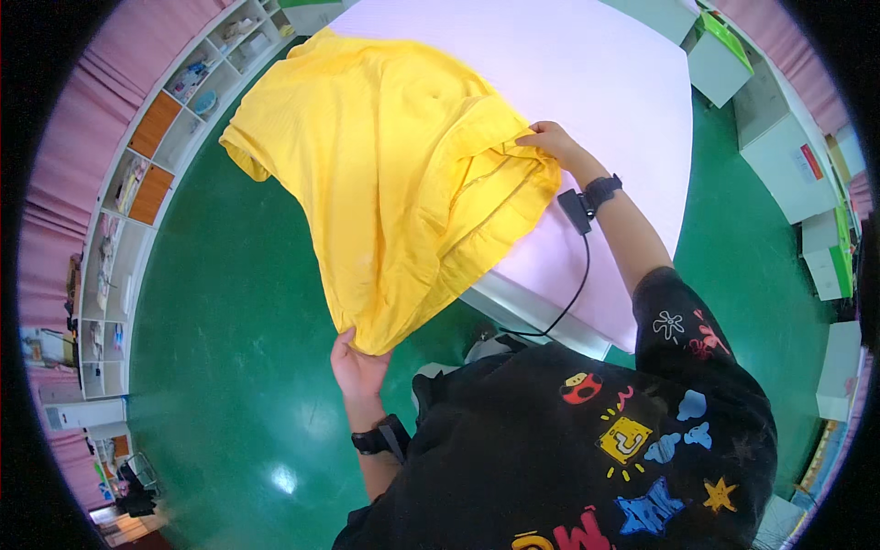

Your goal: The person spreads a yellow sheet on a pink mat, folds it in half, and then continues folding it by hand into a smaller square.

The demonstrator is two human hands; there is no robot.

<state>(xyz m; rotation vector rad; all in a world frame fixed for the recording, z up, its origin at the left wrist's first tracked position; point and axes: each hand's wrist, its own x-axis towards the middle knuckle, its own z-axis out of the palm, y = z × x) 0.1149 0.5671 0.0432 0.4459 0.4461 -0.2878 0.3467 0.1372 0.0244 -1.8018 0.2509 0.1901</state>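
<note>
The left hand [359, 368] and right hand [556, 142], wide apart, pinch the yellow shirt [367, 183] by the counter [596, 73]. Looks like straightening; next probably needs a gentle pull.

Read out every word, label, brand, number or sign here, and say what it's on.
Black shirt: large red and yellow lettering, cut off by the lower edge; no whole word shows.
Yellow square on the shirt: a curved mark, no word.
Red label on the white cabinet at right: too small to read.
Yellow cloth: none visible.
White shelves at left: any print too small.
</note>
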